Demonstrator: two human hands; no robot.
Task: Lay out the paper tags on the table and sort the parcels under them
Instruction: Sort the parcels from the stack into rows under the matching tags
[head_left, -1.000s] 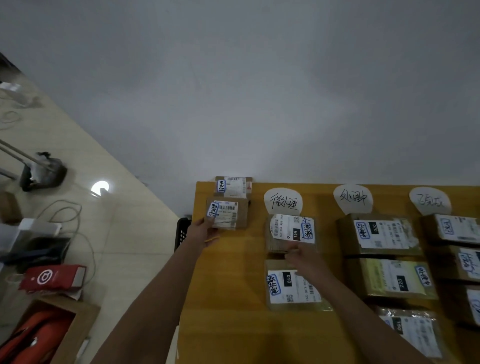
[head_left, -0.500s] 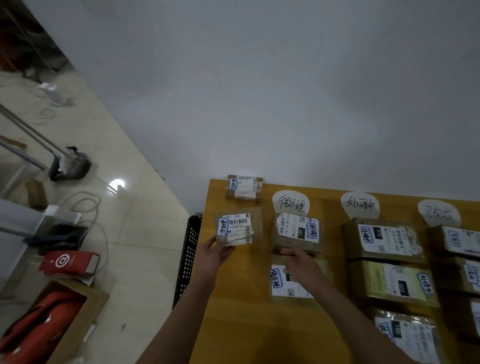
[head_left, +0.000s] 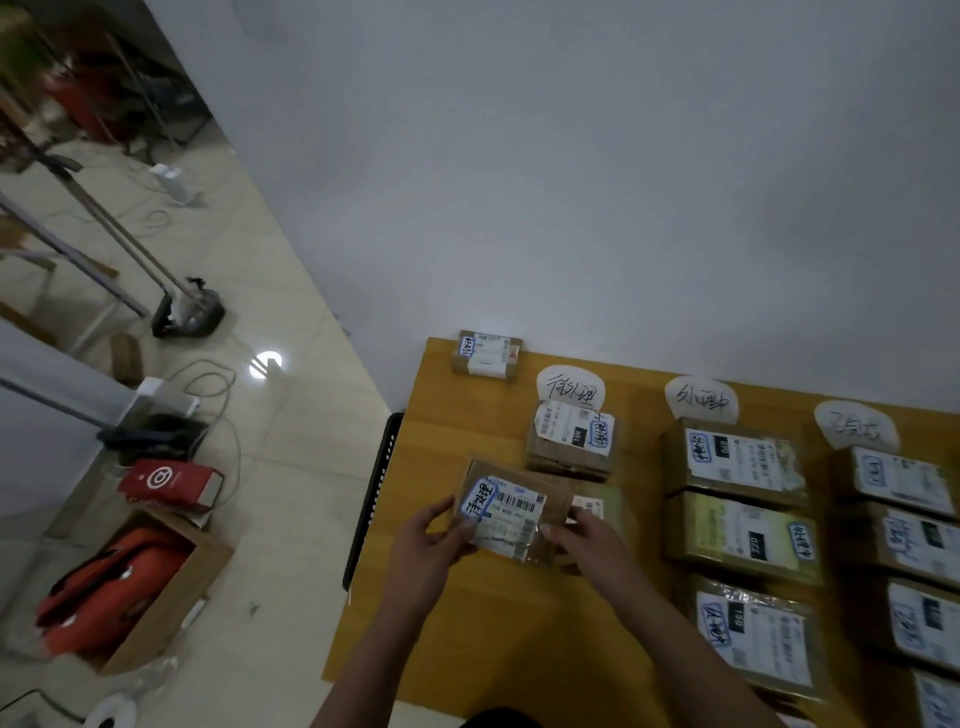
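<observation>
Both hands hold one small parcel (head_left: 511, 512) at lower centre of the frame, label up, probably so its handwritten mark can be read against the tags. The left hand (head_left: 423, 540) pinches its left edge, the right hand (head_left: 589, 540) its right edge. It hangs just over the table (head_left: 441, 436), below and left of the first tag (head_left: 570, 391). Half a second ago only the left hand held it, further up.

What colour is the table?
Yellow-orange table, seen in the head view.
</observation>
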